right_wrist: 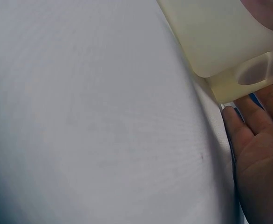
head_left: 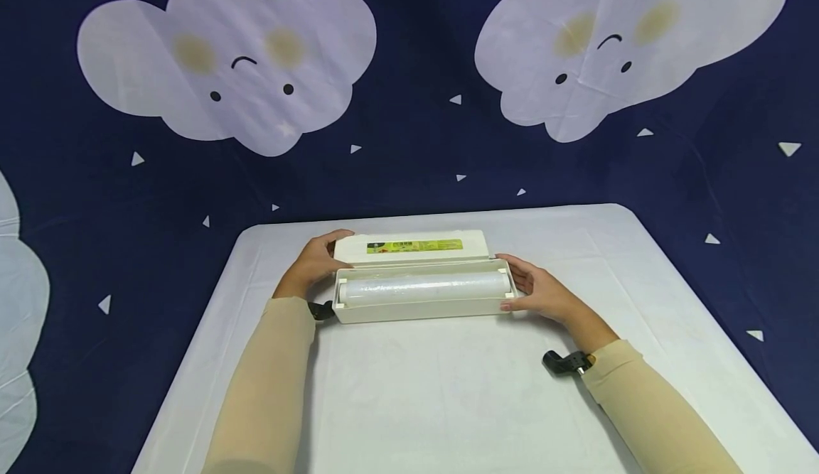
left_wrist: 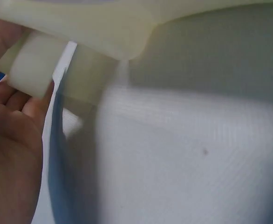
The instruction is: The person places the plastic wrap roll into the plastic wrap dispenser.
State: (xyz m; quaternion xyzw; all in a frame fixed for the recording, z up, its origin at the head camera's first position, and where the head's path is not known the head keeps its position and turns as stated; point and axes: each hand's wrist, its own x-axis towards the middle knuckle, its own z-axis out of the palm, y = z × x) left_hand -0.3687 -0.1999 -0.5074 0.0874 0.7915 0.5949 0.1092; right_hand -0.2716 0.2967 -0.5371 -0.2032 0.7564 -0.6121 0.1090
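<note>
Two ends are being held: the left hand [head_left: 313, 262] is pinching the lid [head_left: 411, 258], the right hand [head_left: 544, 292] gripping the box [head_left: 422, 311]. The box is lying open on the tabletop [head_left: 441, 389], roll [head_left: 425, 288] inside, probably feeling light and stiff, best held by its ends. A yellow-green label [head_left: 414, 246] is showing on the lid, its print too small to read.

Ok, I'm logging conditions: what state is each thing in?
Long white plastic box: open
White rectangular plastic lid with yellow-green label: swung open behind box
Shiny translucent cylindrical roll: lying inside box
Left hand: gripping lid's left end
Right hand: gripping box's right end
White tablecloth: spread out
Navy cloud-print fabric: hanging
</note>
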